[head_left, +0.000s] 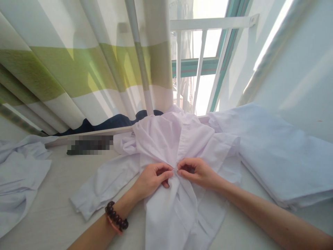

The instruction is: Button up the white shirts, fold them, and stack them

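A white long-sleeved shirt [166, 139] lies spread on a pale table [49, 211], collar toward the window and one sleeve stretched out to the left. My left hand [153, 177], with a dark bead bracelet on its wrist, pinches the shirt's front edge at the middle. My right hand [195, 171] pinches the facing edge right beside it, fingertips almost touching. Both hands are closed on the cloth along the button line.
A stack of folded white garments [281, 156] sits to the right. Another loose white garment [18, 173] lies at the left edge. Behind are a green-and-white striped curtain [78, 69], a window with white bars [197, 69] and a blurred dark object [90, 144].
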Available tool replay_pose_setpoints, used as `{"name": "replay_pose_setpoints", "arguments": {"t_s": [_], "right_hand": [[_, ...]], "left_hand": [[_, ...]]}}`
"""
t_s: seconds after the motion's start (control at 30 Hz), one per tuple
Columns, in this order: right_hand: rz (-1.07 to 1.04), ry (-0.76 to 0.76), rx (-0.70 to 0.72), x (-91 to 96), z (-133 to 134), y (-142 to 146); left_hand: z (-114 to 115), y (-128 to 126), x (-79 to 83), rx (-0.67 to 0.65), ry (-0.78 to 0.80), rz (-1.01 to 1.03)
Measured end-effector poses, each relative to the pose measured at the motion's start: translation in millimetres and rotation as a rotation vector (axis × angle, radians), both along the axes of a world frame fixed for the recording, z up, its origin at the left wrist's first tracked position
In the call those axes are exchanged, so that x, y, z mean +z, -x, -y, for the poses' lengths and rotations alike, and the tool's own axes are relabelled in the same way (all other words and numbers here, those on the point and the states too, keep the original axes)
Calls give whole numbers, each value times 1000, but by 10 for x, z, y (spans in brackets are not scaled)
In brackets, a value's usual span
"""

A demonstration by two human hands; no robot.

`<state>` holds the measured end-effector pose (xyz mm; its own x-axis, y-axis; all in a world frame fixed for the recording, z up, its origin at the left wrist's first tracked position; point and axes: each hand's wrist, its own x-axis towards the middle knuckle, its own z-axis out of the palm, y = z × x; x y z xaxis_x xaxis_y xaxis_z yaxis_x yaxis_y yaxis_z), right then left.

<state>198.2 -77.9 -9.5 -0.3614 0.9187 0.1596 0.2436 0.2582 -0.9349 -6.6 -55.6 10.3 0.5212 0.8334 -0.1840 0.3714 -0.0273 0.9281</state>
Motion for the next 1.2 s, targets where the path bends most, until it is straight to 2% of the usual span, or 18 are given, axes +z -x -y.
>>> {"name": "replay_pose_setpoints", "arguments": {"t_s": [0.67, 1.03, 1.2], "right_hand": [[-4, 22, 27, -6, 8, -28], [-71, -32, 34, -29, -15, -25], [-34, -121, 32, -31, -16, -21]], "left_hand": [[26, -15, -22, -9, -54, -11], [33, -3, -30, -53, -91, 3], [18, 5, -62, -75, -101, 25]]}}
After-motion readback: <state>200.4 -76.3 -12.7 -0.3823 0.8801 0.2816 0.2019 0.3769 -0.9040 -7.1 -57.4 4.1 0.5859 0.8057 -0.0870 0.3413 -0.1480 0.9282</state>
